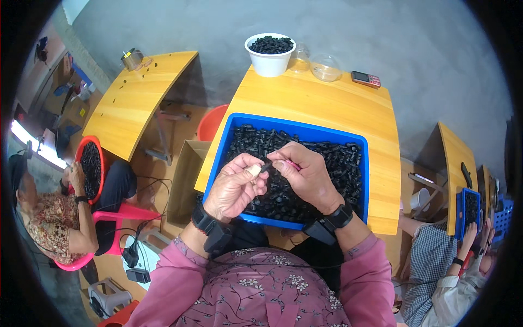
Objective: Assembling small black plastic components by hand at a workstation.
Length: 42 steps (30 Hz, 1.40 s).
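Over a blue tray (366, 185) heaped with short black cylindrical parts (261, 140), my two hands meet. My left hand (231, 191) is closed, pinching a small black part (266, 167) between thumb and forefinger; a pale cover sits on the thumb tip. My right hand (310, 177) is closed around a slim pink-handled tool (293, 164). Its working end is by the black part, mostly hidden by my fingers, so its exact kind does not show.
On my wooden table (321, 103) stand a white tub (269, 66) of small black pieces, clear plastic containers (326, 68) and a phone (366, 79). A cardboard box (184, 188) and orange basin (211, 124) are left of it. Other people (60, 234) work at both sides.
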Each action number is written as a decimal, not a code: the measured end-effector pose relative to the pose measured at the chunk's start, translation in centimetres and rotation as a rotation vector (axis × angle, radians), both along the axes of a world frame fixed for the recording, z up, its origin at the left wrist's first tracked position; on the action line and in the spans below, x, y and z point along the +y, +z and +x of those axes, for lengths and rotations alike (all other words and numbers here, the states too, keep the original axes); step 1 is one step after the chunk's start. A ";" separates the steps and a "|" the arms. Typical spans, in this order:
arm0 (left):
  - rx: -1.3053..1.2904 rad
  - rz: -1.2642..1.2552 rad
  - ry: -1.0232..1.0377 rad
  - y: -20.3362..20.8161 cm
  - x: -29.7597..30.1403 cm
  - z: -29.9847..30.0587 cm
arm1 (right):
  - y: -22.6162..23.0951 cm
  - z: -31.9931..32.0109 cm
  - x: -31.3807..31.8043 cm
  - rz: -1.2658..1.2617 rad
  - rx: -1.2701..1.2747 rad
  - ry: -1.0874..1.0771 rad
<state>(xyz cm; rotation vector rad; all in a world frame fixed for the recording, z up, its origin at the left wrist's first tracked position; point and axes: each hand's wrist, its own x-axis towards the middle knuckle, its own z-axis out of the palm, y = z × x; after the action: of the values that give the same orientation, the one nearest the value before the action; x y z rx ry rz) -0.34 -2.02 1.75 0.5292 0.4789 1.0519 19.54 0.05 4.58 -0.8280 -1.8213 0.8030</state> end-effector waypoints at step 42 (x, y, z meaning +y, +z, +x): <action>-0.129 -0.041 0.053 -0.4 -0.3 -0.2 | -0.9 -0.6 0.1 0.077 -0.089 0.117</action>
<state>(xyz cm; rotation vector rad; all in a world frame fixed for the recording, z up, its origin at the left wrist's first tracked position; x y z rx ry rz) -0.52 -2.36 1.38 0.4114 0.4011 1.1173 18.98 0.15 3.66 -0.7227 -1.9816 0.7749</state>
